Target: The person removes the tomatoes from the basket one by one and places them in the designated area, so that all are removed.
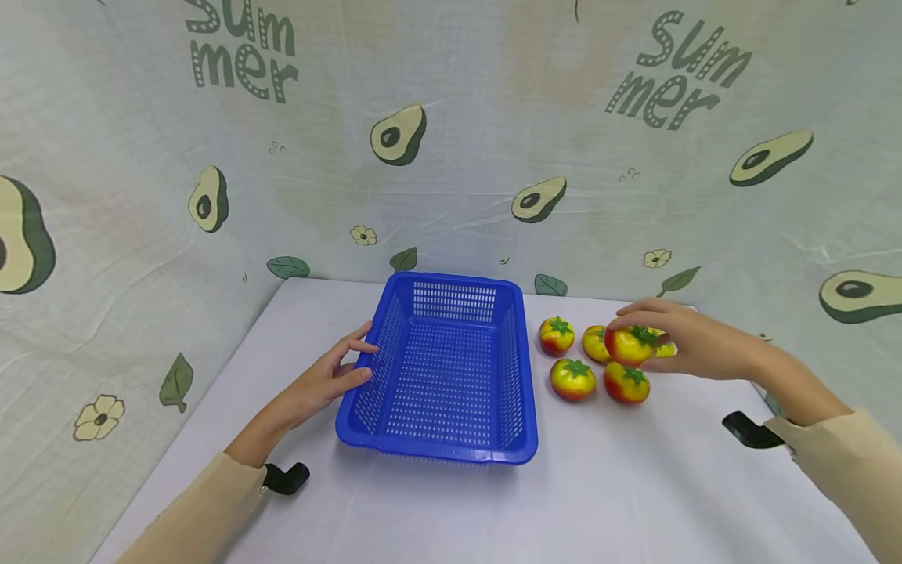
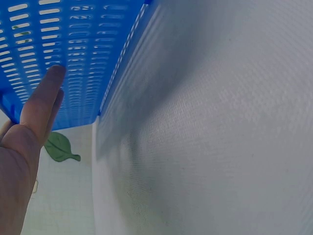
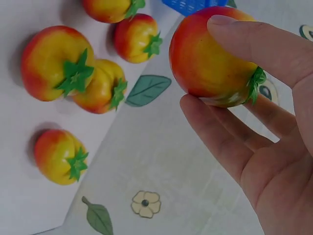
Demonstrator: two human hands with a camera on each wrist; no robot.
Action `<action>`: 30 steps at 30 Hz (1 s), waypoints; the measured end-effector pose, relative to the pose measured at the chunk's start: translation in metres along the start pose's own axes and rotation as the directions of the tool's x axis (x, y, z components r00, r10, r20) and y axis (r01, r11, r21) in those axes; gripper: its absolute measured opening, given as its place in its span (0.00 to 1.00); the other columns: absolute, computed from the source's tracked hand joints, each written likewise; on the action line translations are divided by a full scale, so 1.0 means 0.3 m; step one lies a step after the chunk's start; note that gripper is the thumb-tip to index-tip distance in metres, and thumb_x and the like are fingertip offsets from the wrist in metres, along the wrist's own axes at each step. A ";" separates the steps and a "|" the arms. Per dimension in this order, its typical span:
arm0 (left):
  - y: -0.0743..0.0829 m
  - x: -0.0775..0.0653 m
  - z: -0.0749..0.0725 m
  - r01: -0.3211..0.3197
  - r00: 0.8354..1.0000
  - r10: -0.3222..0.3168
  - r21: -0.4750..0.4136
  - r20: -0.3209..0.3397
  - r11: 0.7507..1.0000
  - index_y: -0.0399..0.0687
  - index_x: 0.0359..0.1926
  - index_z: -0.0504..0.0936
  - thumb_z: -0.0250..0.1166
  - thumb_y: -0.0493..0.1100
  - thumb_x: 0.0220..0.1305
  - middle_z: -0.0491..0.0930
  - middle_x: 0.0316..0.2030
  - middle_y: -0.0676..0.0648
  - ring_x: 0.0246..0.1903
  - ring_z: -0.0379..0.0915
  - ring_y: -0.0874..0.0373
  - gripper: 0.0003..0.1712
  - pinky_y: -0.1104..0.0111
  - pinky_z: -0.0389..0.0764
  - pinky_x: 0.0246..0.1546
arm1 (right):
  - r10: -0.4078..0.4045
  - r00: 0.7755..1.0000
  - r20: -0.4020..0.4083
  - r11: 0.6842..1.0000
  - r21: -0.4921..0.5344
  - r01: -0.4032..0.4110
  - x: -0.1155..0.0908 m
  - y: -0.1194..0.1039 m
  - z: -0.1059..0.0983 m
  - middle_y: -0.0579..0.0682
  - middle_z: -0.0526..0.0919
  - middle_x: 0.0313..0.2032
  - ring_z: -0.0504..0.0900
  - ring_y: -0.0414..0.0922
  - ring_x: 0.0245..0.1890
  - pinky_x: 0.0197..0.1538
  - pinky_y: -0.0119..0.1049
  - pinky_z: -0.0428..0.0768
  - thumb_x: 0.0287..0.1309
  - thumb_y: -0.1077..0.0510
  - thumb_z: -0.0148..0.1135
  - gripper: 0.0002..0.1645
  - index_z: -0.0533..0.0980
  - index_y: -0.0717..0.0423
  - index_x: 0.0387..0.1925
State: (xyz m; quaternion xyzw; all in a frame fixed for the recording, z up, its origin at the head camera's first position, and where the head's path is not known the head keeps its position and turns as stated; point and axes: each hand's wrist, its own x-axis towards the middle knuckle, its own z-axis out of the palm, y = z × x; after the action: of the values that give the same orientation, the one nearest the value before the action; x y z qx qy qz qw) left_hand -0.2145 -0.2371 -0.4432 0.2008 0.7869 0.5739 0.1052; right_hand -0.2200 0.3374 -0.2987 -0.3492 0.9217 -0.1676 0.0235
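Observation:
In the head view a blue plastic basket [image 1: 438, 454] with slotted walls stands on the table, nothing inside it. My left hand [image 1: 317, 388] rests at its left rim, with fairly straight fingers touching the edge. The left wrist view shows this hand [image 2: 32, 120] against the basket's slotted wall [image 2: 78, 58]. To the right, my right hand [image 1: 701, 341] holds a red-and-yellow tomato [image 1: 627, 347] with a green star-shaped top. The right wrist view shows the tomato [image 3: 210, 58] pinched between thumb and fingers, raised above the others.
Several similar tomatoes lie right of the basket, among them a front one [image 1: 572, 380], one beside it [image 1: 625, 384] and one near the rim [image 1: 557, 337]. A white cloth covers the table [image 1: 451, 517]. Behind hangs a curtain [image 1: 465, 196] printed with avocados.

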 end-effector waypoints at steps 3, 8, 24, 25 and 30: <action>0.001 0.001 -0.001 0.000 1.000 0.000 -0.003 0.001 1.000 0.48 0.72 0.70 0.61 0.46 0.80 0.36 0.87 0.53 0.73 0.66 0.28 0.25 0.38 0.70 0.71 | 0.015 1.000 -0.019 1.000 0.026 -0.014 -0.033 0.038 0.005 0.52 0.78 0.64 0.80 0.55 0.58 0.45 0.39 0.91 0.51 0.66 0.83 0.39 0.79 0.48 0.65; 0.004 0.002 0.000 0.003 1.000 -0.003 -0.006 0.001 1.000 0.48 0.72 0.70 0.61 0.46 0.80 0.37 0.87 0.52 0.73 0.65 0.28 0.25 0.38 0.71 0.71 | 0.056 0.997 -0.044 0.998 0.041 -0.054 -0.081 0.097 0.013 0.56 0.77 0.64 0.79 0.58 0.58 0.43 0.42 0.91 0.49 0.67 0.83 0.41 0.78 0.50 0.65; 0.018 -0.005 0.000 0.017 1.000 -0.017 -0.015 -0.003 1.000 0.46 0.72 0.69 0.61 0.45 0.80 0.37 0.87 0.51 0.74 0.64 0.27 0.25 0.38 0.70 0.71 | 0.174 0.984 -0.046 0.984 0.042 -0.172 -0.177 0.228 0.039 0.60 0.80 0.62 0.79 0.59 0.56 0.42 0.41 0.91 0.49 0.66 0.83 0.40 0.78 0.54 0.65; 0.019 -0.005 0.000 0.017 1.000 -0.017 -0.017 -0.002 1.000 0.46 0.72 0.69 0.61 0.45 0.80 0.37 0.87 0.51 0.74 0.63 0.27 0.25 0.38 0.69 0.72 | 0.187 0.982 -0.041 0.982 0.044 -0.185 -0.183 0.234 0.042 0.60 0.80 0.62 0.79 0.61 0.57 0.42 0.42 0.91 0.49 0.65 0.83 0.40 0.79 0.54 0.65; 0.021 -0.003 -0.001 0.019 1.000 -0.019 -0.023 -0.001 1.000 0.47 0.72 0.70 0.61 0.46 0.80 0.37 0.87 0.51 0.75 0.61 0.26 0.25 0.37 0.68 0.72 | 0.228 0.974 -0.014 0.972 0.060 -0.227 -0.209 0.270 0.062 0.63 0.80 0.63 0.77 0.64 0.59 0.44 0.45 0.91 0.51 0.63 0.83 0.39 0.78 0.54 0.65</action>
State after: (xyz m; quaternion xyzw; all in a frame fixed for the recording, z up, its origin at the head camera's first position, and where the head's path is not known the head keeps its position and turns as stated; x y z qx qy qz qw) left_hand -0.2126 -0.2360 -0.4372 0.1917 0.7823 0.5820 0.1122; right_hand -0.2211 0.4294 -0.3472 -0.2386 0.9506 -0.1940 0.0430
